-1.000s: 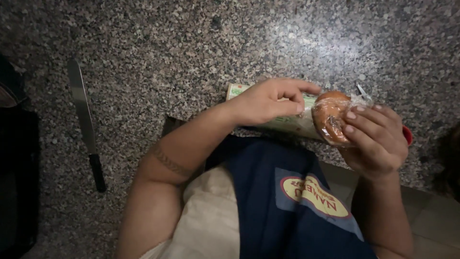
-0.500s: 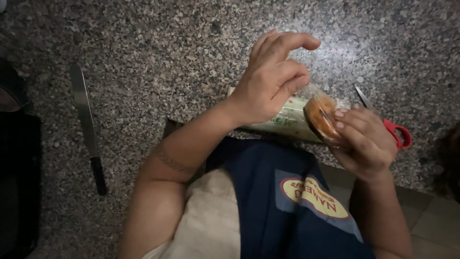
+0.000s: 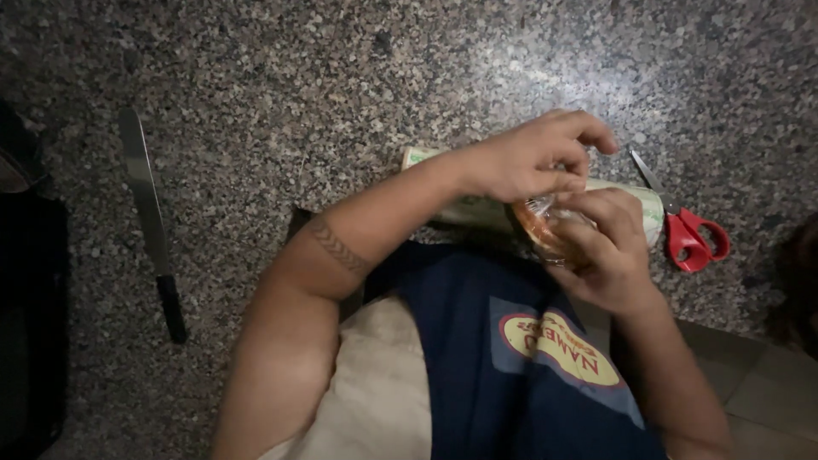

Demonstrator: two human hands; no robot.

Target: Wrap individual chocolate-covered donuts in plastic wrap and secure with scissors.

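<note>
Speckled grey granite counter (image 3: 341,94), red-handled scissors (image 3: 694,238), black-handled knife (image 3: 153,226), pale green-printed roll (image 3: 477,209), brown bun (image 3: 545,234).

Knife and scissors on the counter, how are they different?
The knife lies far to the person's left, apart from both hands; the scissors lie on the right, beside the right hand. The knife has a dark handle and a long blade; the scissors have red handles and short blades. Both rest flat on the speckled stone counter, untouched.

Knife (image 3: 149,221) left on granite counter (image 3: 341,77); red-handled scissors (image 3: 686,226) right.
</note>
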